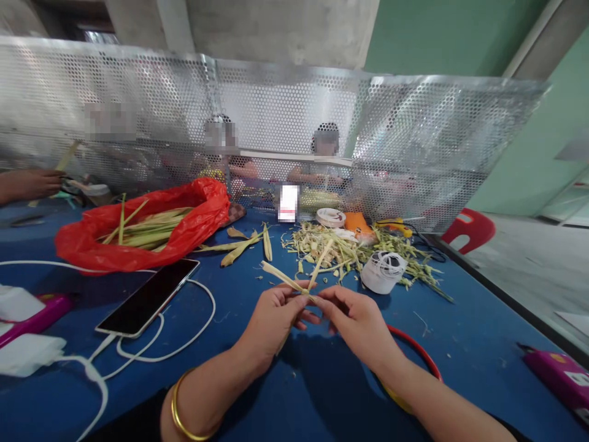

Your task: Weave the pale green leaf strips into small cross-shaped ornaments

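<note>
Above the blue table, my left hand (276, 310) and my right hand (352, 313) meet at their fingertips. Between them, both pinch pale dried leaf strips (284, 277), which cross at the fingers. One strip end points up to the left, another up to the right. Part of the strips is hidden behind the fingers. A red and yellow ring-shaped object (416, 347) lies partly under my right forearm. Beyond my hands is a heap of leaf scraps (317, 245), with a white spool of cord (383, 272) at its near right.
A red plastic bag (87, 245) of long leaf strips sits left. Nearer are a phone (150, 298) and looping white cable (202, 319). A purple object (559, 377) lies right. A perforated metal screen (285, 104) stands behind, with people beyond. Another person's hand (37, 184) is far left.
</note>
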`<control>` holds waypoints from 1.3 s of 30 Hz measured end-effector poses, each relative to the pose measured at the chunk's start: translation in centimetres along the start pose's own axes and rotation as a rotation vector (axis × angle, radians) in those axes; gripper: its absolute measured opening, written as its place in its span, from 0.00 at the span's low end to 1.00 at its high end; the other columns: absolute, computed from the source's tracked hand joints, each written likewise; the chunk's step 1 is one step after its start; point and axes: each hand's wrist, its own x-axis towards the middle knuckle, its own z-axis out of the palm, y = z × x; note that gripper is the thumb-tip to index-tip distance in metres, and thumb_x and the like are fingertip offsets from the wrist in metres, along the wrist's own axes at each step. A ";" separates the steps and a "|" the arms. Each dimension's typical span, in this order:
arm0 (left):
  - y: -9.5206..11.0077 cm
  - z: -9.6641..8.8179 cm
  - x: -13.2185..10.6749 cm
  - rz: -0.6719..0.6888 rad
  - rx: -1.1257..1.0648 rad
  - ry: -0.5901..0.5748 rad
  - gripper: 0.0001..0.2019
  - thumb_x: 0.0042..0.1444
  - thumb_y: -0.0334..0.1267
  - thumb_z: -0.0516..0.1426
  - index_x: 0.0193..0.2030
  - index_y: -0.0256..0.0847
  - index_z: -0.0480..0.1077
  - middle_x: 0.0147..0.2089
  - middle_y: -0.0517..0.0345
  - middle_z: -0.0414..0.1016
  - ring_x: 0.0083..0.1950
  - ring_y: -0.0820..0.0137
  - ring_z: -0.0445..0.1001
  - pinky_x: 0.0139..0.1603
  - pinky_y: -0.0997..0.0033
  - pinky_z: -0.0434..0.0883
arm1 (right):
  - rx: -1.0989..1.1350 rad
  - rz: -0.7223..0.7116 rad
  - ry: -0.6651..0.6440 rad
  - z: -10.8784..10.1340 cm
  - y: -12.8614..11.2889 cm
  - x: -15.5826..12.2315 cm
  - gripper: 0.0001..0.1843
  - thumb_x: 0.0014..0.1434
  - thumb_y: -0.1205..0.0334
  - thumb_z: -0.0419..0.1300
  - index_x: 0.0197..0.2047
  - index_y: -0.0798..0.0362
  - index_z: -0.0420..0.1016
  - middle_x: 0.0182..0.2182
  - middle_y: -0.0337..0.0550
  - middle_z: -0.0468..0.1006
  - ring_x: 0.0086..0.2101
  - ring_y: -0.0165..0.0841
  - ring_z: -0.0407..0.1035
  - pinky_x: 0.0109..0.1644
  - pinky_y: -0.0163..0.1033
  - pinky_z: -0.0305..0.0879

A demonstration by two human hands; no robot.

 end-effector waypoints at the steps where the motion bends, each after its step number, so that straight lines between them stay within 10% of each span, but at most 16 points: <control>1: -0.2 -0.1 0.1 0.003 -0.002 0.002 0.17 0.49 0.35 0.60 0.47 0.34 0.71 0.32 0.53 0.80 0.26 0.72 0.77 0.25 0.78 0.66 | -0.060 -0.018 0.016 0.0 0.0 -0.2 0.16 0.60 0.49 0.54 0.34 0.51 0.76 0.22 0.38 0.74 0.22 0.30 0.67 0.26 0.34 0.63; 19: -0.3 0.0 0.1 -0.048 -0.027 -0.042 0.23 0.48 0.36 0.62 0.52 0.34 0.70 0.35 0.53 0.81 0.33 0.69 0.78 0.36 0.73 0.70 | -0.169 -0.231 0.149 -0.5 0.6 0.3 0.09 0.60 0.63 0.55 0.33 0.51 0.76 0.30 0.42 0.72 0.31 0.33 0.68 0.36 0.37 0.64; 28: -1.0 -0.2 0.4 0.057 0.084 -0.068 0.23 0.47 0.32 0.61 0.53 0.33 0.69 0.32 0.56 0.80 0.36 0.66 0.78 0.37 0.70 0.72 | 0.063 0.001 0.081 -0.3 1.1 1.0 0.08 0.57 0.58 0.57 0.32 0.53 0.75 0.23 0.38 0.72 0.22 0.30 0.64 0.27 0.34 0.62; 39: 0.8 -1.6 0.9 -0.172 -0.173 -0.092 0.17 0.58 0.41 0.51 0.48 0.34 0.72 0.34 0.47 0.81 0.29 0.67 0.79 0.30 0.72 0.72 | -0.247 -0.370 0.228 -1.9 0.0 0.8 0.09 0.63 0.64 0.53 0.32 0.52 0.71 0.28 0.40 0.70 0.30 0.31 0.66 0.33 0.34 0.60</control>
